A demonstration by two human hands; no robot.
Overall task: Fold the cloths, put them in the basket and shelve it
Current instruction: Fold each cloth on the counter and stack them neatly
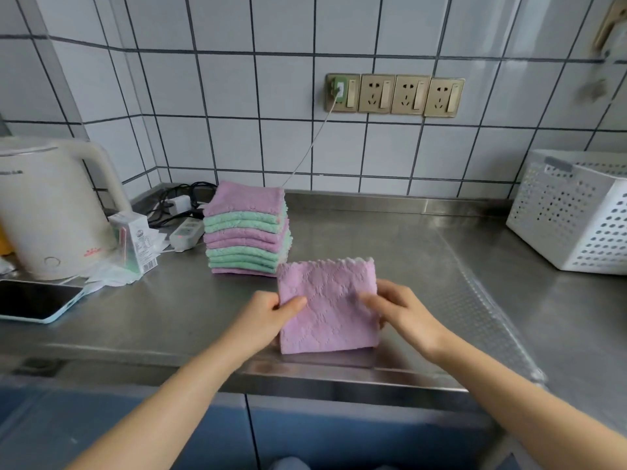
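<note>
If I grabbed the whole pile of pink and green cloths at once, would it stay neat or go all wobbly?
Probably wobbly. The stack of cloths is tall, soft and already uneven at its edges, so squeezed layers would likely slide and sag. Each cloth looks light and floppy: the pink cloth needs the left hand and right hand to stay flat.

A pink cloth (327,305) with a diamond pattern is seen; the stack (247,228) is banded pink and mint green; the basket (573,212) is white and perforated.
</note>
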